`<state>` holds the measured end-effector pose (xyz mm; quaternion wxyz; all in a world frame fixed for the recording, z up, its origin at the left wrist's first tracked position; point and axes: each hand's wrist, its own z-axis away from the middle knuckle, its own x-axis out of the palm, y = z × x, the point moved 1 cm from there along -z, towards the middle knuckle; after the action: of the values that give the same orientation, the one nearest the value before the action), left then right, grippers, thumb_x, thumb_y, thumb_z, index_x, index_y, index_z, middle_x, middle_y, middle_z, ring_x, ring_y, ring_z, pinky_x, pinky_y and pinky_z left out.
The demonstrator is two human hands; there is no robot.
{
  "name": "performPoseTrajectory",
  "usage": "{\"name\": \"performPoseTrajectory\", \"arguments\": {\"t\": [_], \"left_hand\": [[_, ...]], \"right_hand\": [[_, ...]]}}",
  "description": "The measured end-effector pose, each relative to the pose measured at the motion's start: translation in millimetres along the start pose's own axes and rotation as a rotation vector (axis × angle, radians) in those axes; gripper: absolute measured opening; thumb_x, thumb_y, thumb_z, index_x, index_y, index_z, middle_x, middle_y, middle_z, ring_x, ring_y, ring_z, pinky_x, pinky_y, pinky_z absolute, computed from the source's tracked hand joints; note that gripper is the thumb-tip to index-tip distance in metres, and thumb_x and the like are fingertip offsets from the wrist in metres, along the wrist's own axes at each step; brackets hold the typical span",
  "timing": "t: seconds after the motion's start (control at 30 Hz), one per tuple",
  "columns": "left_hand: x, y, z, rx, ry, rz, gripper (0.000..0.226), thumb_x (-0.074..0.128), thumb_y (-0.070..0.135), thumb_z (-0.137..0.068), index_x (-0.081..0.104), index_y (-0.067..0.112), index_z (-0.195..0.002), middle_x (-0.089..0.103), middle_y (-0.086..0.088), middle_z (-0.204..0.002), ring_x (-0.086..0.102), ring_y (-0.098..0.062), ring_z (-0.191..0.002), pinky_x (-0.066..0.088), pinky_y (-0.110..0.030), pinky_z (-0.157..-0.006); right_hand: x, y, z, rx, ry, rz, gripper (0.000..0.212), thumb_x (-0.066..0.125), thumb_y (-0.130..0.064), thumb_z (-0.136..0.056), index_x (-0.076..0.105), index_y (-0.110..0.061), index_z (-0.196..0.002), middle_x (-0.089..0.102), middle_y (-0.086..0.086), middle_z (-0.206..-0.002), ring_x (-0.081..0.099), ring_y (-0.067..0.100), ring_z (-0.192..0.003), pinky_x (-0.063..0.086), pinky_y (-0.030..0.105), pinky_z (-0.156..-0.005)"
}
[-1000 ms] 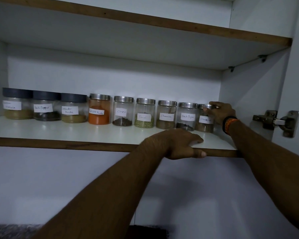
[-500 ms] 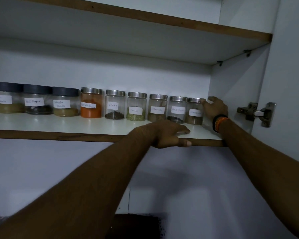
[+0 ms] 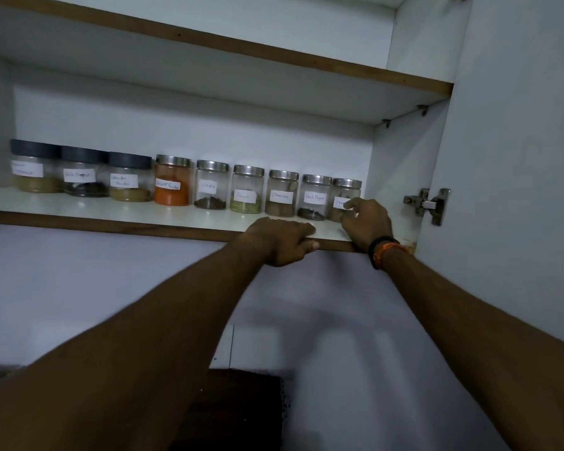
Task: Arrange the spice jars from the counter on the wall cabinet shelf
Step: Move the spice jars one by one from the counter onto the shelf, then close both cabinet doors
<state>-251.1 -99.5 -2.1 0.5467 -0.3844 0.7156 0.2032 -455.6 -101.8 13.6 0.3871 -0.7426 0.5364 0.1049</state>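
Several labelled spice jars stand in one row at the back of the white cabinet shelf (image 3: 111, 209). From the left come three dark-lidded jars (image 3: 83, 172), then steel-lidded ones: an orange powder jar (image 3: 172, 180), cloves (image 3: 211, 185), fennel (image 3: 247, 193), cinnamon (image 3: 282, 196) and black pepper (image 3: 316, 196). The last jar (image 3: 345, 190) stands at the right end beside the cabinet wall. My right hand (image 3: 370, 221) is just in front of it, loosely curled fingertips at its label. My left hand (image 3: 284, 244) grips the shelf's wooden front edge below the cinnamon jar.
An upper shelf (image 3: 274, 60) hangs close above the jars. The cabinet's side wall (image 3: 401, 157) bounds the row on the right, with a metal hinge (image 3: 427, 205) and the open door (image 3: 518, 157) beyond. A dark counter (image 3: 235, 402) lies far below.
My right hand has come down from the last jar's lid and side and drawn back toward the shelf edge. The left hand keeps its hold on the edge. The jars have not shifted.
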Motion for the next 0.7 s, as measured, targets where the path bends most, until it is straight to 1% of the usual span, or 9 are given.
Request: {"name": "performPoseTrajectory", "arguments": {"t": [0.03,0.1,0.2,0.27,0.33,0.4,0.53,0.6,0.7], "left_hand": [[1,0,7,-0.004,0.007,-0.03,0.059,0.032,0.056,-0.102,0.028,0.028,-0.154,0.042,-0.003,-0.156,0.045,-0.026,-0.138,0.037,-0.044,-0.105],[1,-4,23,-0.004,0.001,-0.075,0.066,0.043,0.051,-0.1,0.022,0.024,-0.156,0.036,-0.005,-0.159,0.039,-0.027,-0.142,0.033,-0.045,-0.11],[-5,-14,57,-0.028,-0.04,-0.104,0.083,0.054,0.051,-0.096,0.009,0.021,-0.159,0.019,-0.006,-0.166,0.022,-0.027,-0.151,0.019,-0.047,-0.12],[-9,-21,77,-0.061,-0.066,-0.114,0.087,0.055,0.049,-0.096,0.003,0.02,-0.16,0.011,-0.007,-0.168,0.014,-0.028,-0.153,0.011,-0.049,-0.123],[-16,-28,98,-0.098,-0.066,-0.128,0.089,0.054,0.049,-0.097,0.0,0.019,-0.16,0.005,-0.007,-0.168,0.006,-0.029,-0.154,0.005,-0.052,-0.124],[-20,-37,128,-0.125,-0.024,-0.141,0.089,0.053,0.049,-0.097,-0.001,0.019,-0.16,0.001,-0.008,-0.168,0.002,-0.03,-0.155,0.003,-0.053,-0.123],[-15,-61,198,-0.145,0.056,-0.163,0.088,0.055,0.047,-0.096,0.001,0.021,-0.16,-0.003,-0.006,-0.169,-0.004,-0.03,-0.155,0.0,-0.055,-0.123],[-10,-78,231,-0.178,0.001,-0.214,0.09,0.055,0.047,-0.096,-0.001,0.021,-0.16,-0.006,-0.006,-0.168,-0.009,-0.03,-0.154,-0.001,-0.056,-0.123],[-14,-102,277,-0.27,-0.075,-0.292,0.091,0.054,0.048,-0.096,-0.005,0.021,-0.16,-0.009,-0.009,-0.168,-0.011,-0.034,-0.154,-0.001,-0.058,-0.122]], "right_hand": [[1,-5,7,-0.036,-0.021,0.032,0.024,0.061,-0.019,-0.092,0.072,-0.008,-0.11,0.072,0.012,-0.112,0.064,0.028,-0.1,0.048,0.027,-0.08],[3,-17,20,-0.111,-0.055,0.076,0.027,0.059,-0.022,-0.093,0.072,-0.007,-0.112,0.071,0.013,-0.113,0.064,0.029,-0.101,0.053,0.033,-0.085],[2,-42,50,-0.209,-0.087,0.075,0.035,0.057,-0.03,-0.098,0.068,-0.01,-0.124,0.065,0.014,-0.128,0.06,0.029,-0.116,0.048,0.036,-0.094],[6,-58,70,-0.287,-0.112,0.128,0.041,0.054,-0.033,-0.1,0.062,-0.009,-0.133,0.06,0.015,-0.135,0.054,0.03,-0.125,0.045,0.041,-0.101],[11,-75,89,-0.35,-0.114,0.184,0.043,0.051,-0.032,-0.101,0.057,-0.009,-0.136,0.058,0.014,-0.137,0.05,0.031,-0.127,0.043,0.044,-0.103],[17,-95,113,-0.402,-0.08,0.209,0.044,0.052,-0.029,-0.099,0.053,-0.01,-0.139,0.053,0.013,-0.142,0.047,0.032,-0.131,0.04,0.047,-0.104],[35,-130,158,-0.465,-0.021,0.216,0.051,0.056,-0.02,-0.096,0.048,-0.001,-0.142,0.048,0.021,-0.146,0.043,0.037,-0.136,0.036,0.05,-0.109],[48,-147,175,-0.451,-0.06,0.226,0.057,0.056,-0.024,-0.097,0.042,-0.003,-0.147,0.043,0.019,-0.151,0.038,0.034,-0.141,0.031,0.048,-0.115],[63,-181,197,-0.467,-0.107,0.199,0.06,0.054,-0.027,-0.097,0.037,-0.006,-0.15,0.04,0.015,-0.153,0.036,0.032,-0.141,0.031,0.047,-0.113]]}}
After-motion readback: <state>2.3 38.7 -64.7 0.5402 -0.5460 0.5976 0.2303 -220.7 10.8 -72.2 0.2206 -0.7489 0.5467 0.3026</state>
